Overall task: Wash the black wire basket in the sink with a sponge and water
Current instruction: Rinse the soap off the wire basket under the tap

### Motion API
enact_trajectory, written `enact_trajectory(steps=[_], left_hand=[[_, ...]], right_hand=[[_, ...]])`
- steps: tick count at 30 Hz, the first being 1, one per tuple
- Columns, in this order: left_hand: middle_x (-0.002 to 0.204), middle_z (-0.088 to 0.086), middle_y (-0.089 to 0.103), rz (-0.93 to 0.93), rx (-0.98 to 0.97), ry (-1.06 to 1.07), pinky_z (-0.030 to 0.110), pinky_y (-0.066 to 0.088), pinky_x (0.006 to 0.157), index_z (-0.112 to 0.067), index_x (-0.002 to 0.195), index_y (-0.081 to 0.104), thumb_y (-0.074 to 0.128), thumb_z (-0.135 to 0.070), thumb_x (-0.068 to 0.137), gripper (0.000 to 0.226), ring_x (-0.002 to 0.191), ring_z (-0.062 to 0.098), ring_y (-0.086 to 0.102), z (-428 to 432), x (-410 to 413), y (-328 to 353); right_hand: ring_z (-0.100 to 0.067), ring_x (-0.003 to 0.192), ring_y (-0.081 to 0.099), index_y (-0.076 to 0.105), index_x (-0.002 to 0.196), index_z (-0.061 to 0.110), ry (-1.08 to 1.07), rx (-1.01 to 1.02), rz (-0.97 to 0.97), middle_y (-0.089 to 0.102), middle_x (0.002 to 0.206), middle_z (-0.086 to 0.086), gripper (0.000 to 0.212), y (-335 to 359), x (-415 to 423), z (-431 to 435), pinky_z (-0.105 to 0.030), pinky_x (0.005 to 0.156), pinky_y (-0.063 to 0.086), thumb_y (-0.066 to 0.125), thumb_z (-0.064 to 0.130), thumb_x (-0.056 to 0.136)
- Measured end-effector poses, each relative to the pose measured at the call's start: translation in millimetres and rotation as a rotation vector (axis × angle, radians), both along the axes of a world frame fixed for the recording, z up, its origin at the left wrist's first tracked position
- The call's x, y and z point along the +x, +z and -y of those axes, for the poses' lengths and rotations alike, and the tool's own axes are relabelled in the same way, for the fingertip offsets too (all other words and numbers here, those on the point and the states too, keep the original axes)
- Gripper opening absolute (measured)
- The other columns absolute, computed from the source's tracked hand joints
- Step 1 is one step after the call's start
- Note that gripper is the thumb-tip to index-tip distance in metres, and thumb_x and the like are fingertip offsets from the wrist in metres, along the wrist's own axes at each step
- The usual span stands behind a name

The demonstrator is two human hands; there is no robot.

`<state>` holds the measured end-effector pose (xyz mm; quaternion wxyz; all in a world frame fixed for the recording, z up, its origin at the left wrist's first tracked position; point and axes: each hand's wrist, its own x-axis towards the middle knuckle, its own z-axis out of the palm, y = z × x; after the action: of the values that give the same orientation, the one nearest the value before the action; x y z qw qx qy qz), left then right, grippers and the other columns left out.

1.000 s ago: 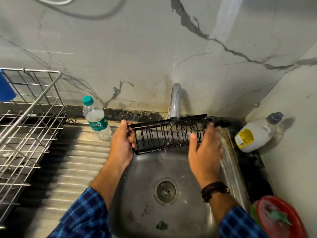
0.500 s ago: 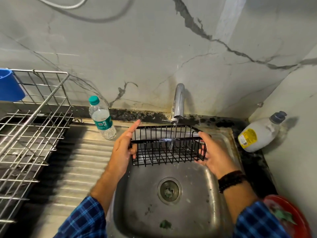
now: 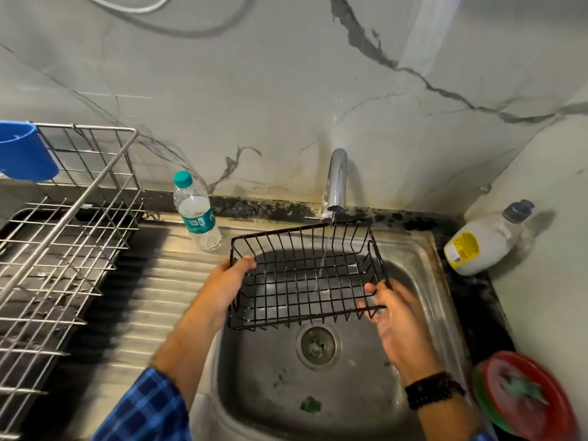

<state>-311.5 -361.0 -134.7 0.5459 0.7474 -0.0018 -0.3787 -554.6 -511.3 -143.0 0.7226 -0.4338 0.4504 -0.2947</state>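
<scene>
The black wire basket (image 3: 305, 278) hangs open side up over the steel sink (image 3: 426, 281). A thin stream of water from the chrome tap (image 3: 335, 183) falls through its grid. My left hand (image 3: 222, 288) grips the basket's left end, thumb over the rim. My right hand (image 3: 391, 316) holds the right front corner with its fingertips curled on the wire. A green scrap, maybe a piece of sponge (image 3: 310, 404), lies on the sink floor near the front. The drain (image 3: 318, 345) shows below the basket.
A water bottle (image 3: 195, 211) stands on the ribbed drainboard (image 3: 143, 297). A steel dish rack (image 3: 54, 243) with a blue cup (image 3: 25, 151) fills the left. A white soap bottle (image 3: 483, 240) lies at the right, and a red plate (image 3: 528, 399) sits at the lower right.
The basket has turned from standing on edge under the tap to lying flat, open side up, and moved lower and nearer. My right hand went from its side to the front right corner.
</scene>
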Motion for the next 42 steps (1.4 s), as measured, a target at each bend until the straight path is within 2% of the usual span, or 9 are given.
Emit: enact_trajectory(steps=[3,7,12,18,21,32,37,40,42], left_hand=[[0.116,0.006,0.068,-0.094,-0.038,-0.056,0.065,0.054,0.089,-0.021,0.102,0.068,0.07,-0.05,0.088,0.032,0.111,0.031,0.065,-4.8,-5.7,6.1],[0.108,0.009,0.065,-0.031,-0.124,-0.099,0.068,0.053,0.084,-0.016,0.1,0.062,0.067,-0.018,0.097,0.006,0.103,0.026,0.065,-5.1,-15.1,4.8],[0.102,0.005,0.056,-0.027,-0.135,-0.005,0.063,0.052,0.088,-0.019,0.082,0.049,0.048,0.017,0.092,0.037,0.101,0.025,0.06,-13.8,-6.4,-1.5],[0.105,0.006,0.053,0.073,-0.01,0.058,0.048,0.054,0.068,-0.02,0.074,0.041,0.039,0.02,0.091,0.043,0.097,0.026,0.055,-37.6,11.4,-1.5],[0.107,0.005,0.054,0.083,0.032,0.042,0.048,0.054,0.068,-0.021,0.075,0.042,0.038,0.019,0.09,0.043,0.101,0.026,0.056,-40.8,18.5,-2.3],[0.109,0.013,0.057,0.075,0.058,0.019,0.051,0.058,0.067,-0.018,0.08,0.05,0.032,0.015,0.091,0.039,0.103,0.031,0.059,-32.3,14.5,-9.6],[0.109,0.002,0.065,0.08,-0.01,-0.016,0.048,0.056,0.076,-0.021,0.076,0.048,0.029,0.011,0.092,0.041,0.097,0.019,0.061,-10.7,-2.6,-3.8],[0.116,-0.001,0.067,0.059,-0.065,-0.008,0.05,0.055,0.083,-0.022,0.075,0.047,0.028,0.009,0.093,0.04,0.104,0.016,0.063,8.2,-5.3,-1.0],[0.118,0.001,0.066,0.061,-0.064,-0.009,0.052,0.055,0.085,-0.022,0.074,0.047,0.029,0.007,0.094,0.04,0.105,0.017,0.062,18.6,-6.5,0.5]], right_hand=[[-0.02,0.099,0.06,0.058,0.085,0.011,-0.017,-0.007,0.036,0.064,0.093,-0.003,0.019,5.9,2.6,-3.7,-0.045,0.098,0.044,0.049,0.006,0.102],[-0.016,0.105,0.056,0.057,0.089,0.02,-0.025,-0.042,-0.035,0.059,0.097,0.003,0.009,7.9,12.3,8.2,-0.047,0.1,0.039,0.058,0.016,0.097],[-0.012,0.102,0.057,0.059,0.111,0.013,0.086,-0.108,-0.174,0.059,0.105,0.005,0.013,6.7,27.3,11.0,-0.047,0.096,0.048,0.057,0.01,0.098],[-0.016,0.1,0.058,0.06,0.105,0.01,0.191,-0.072,-0.223,0.059,0.101,-0.002,0.008,-6.4,42.2,-6.1,-0.037,0.084,0.053,0.055,0.013,0.099],[-0.018,0.096,0.059,0.06,0.093,0.015,0.182,-0.065,-0.239,0.061,0.094,-0.004,0.007,-9.3,45.2,-12.8,-0.039,0.084,0.052,0.056,0.014,0.098],[-0.016,0.094,0.063,0.059,0.106,0.027,0.149,-0.195,-0.41,0.065,0.103,-0.002,0.012,3.0,36.1,-4.5,-0.04,0.083,0.057,0.06,0.034,0.097],[-0.022,0.093,0.065,0.062,0.097,0.027,0.135,-0.298,-0.505,0.068,0.095,-0.004,0.013,8.4,31.9,3.2,-0.045,0.084,0.056,0.06,0.04,0.095],[-0.02,0.104,0.065,0.059,0.117,0.026,0.038,-0.472,-0.565,0.068,0.107,0.005,0.026,15.0,25.6,5.8,-0.031,0.076,0.051,0.059,0.041,0.096],[-0.017,0.123,0.057,0.049,0.136,0.025,0.004,-0.579,-0.596,0.06,0.133,0.006,0.046,13.8,22.4,6.6,-0.036,0.094,0.051,0.058,0.044,0.096]])
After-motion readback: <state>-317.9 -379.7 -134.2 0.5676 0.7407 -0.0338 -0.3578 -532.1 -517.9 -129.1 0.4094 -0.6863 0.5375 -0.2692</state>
